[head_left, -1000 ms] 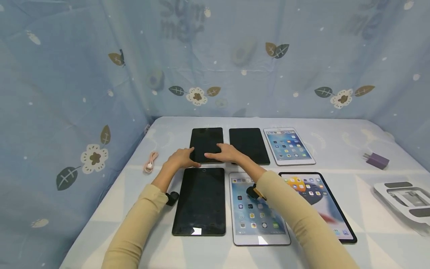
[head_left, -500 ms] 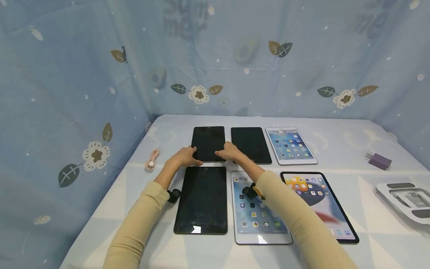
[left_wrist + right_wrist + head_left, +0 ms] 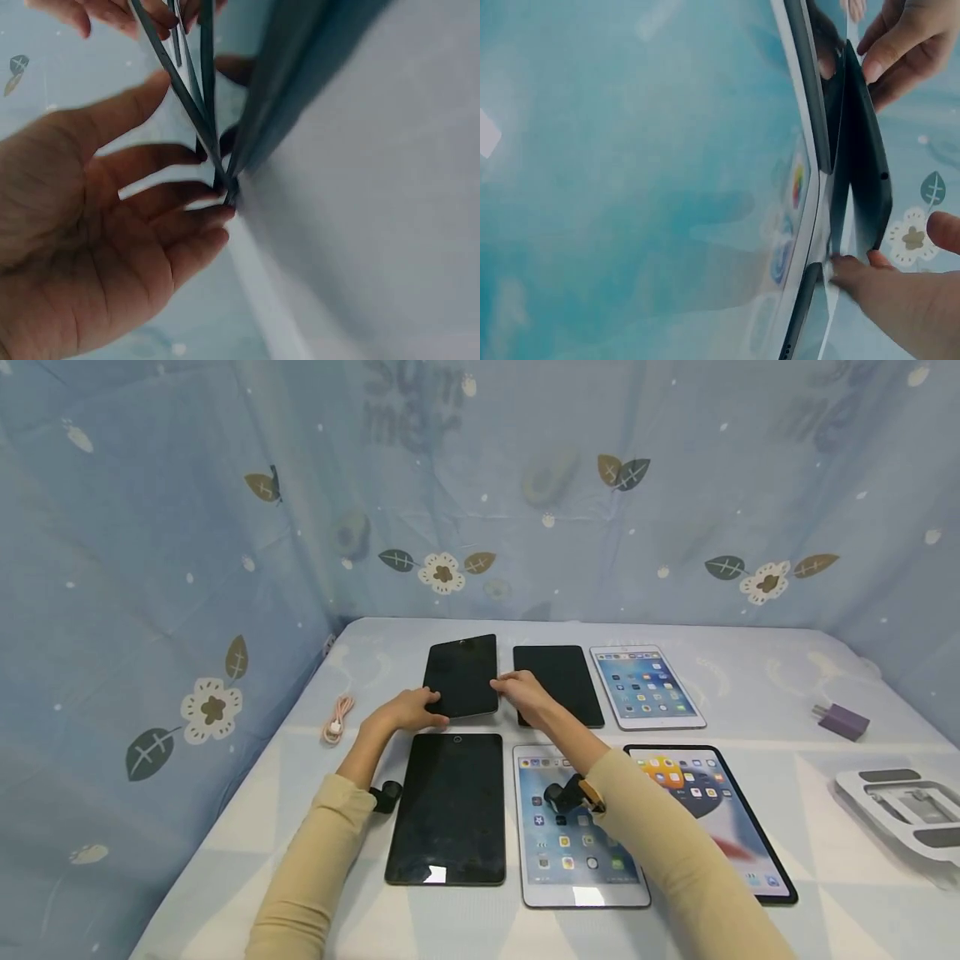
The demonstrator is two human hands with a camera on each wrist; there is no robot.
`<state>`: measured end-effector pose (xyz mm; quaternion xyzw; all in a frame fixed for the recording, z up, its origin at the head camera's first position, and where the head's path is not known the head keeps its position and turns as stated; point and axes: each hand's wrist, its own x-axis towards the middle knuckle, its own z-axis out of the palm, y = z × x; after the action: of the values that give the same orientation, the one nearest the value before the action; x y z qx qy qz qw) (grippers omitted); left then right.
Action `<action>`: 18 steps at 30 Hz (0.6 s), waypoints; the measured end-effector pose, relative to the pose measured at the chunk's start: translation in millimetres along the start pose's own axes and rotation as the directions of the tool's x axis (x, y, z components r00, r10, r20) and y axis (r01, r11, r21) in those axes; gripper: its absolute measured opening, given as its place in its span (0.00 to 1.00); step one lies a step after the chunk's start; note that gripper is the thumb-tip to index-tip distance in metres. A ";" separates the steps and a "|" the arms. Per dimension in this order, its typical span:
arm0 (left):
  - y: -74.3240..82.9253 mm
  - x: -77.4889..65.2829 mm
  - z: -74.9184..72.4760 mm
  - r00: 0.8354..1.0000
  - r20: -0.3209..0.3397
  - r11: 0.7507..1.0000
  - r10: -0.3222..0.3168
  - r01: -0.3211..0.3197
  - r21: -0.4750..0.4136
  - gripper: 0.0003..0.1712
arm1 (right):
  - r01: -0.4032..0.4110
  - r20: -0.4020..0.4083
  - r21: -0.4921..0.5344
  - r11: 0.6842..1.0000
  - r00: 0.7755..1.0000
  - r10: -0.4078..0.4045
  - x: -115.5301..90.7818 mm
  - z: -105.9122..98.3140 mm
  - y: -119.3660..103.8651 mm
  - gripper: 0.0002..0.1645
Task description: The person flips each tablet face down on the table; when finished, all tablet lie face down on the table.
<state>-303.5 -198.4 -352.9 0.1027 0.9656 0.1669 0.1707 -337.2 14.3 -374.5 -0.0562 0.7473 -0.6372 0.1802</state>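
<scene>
At the back left of the table, a black tablet [image 3: 462,675] is tilted, its right side raised off the cloth. My right hand [image 3: 525,695] pinches it at the lower right edge. At the lower left edge my left hand [image 3: 408,710] holds it between thumb and fingers. In the left wrist view, the fingers of the left hand [image 3: 105,210] lie along the thin tablet edge [image 3: 180,90]. From the right wrist, the lifted tablet [image 3: 870,165] appears nearly edge-on, with the right hand [image 3: 911,300] at its near end and the left hand [image 3: 919,45] at its far end.
Beside it lie another black tablet [image 3: 562,681] and a lit white tablet [image 3: 648,689]. In front are a black tablet [image 3: 450,810], a white lit one [image 3: 555,893] and a black-rimmed lit one [image 3: 720,818]. A pink cable [image 3: 337,720], purple charger [image 3: 842,722] and white stand [image 3: 892,802] flank them.
My right hand has shifted right from the tablet's front edge to its right edge and lifted that side. The left hand has stayed at the left edge.
</scene>
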 end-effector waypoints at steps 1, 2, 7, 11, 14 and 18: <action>1.1 -0.1 -1.0 1.000 0.000 1.000 0.008 -0.008 -0.003 0.38 | 0.001 0.004 0.043 0.999 1.000 -0.001 -1.0 0.7 -1.1 0.31; 2.1 -0.1 -1.9 1.000 0.000 1.000 0.014 -0.014 -0.003 0.37 | 0.004 0.012 0.085 0.996 1.000 -0.005 -1.8 1.4 -1.8 0.31; 3.8 2.2 -3.4 1.000 -0.009 1.000 0.022 -0.022 0.017 0.37 | 0.052 0.019 0.177 0.983 0.998 -0.057 -2.5 5.2 -2.2 0.32; 5.0 3.9 -3.8 0.999 -0.007 0.999 0.045 -0.045 0.022 0.37 | 0.117 -0.031 0.161 0.980 0.993 -0.113 -1.9 6.6 -3.0 0.31; 7.4 3.6 -4.9 0.998 -0.006 0.998 0.061 -0.061 0.009 0.37 | 0.151 -0.062 0.155 0.976 0.988 -0.143 -2.2 7.7 -5.2 0.30; 9.3 3.0 -6.0 0.997 -0.007 0.997 0.077 -0.077 -0.013 0.37 | 0.188 -0.077 0.150 0.971 0.981 -0.178 -3.7 9.5 -9.0 0.30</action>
<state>-307.2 -190.8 -345.2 0.1383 0.9604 0.1800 0.1616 -331.8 5.0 -366.2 -0.0905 0.6919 -0.7092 0.1010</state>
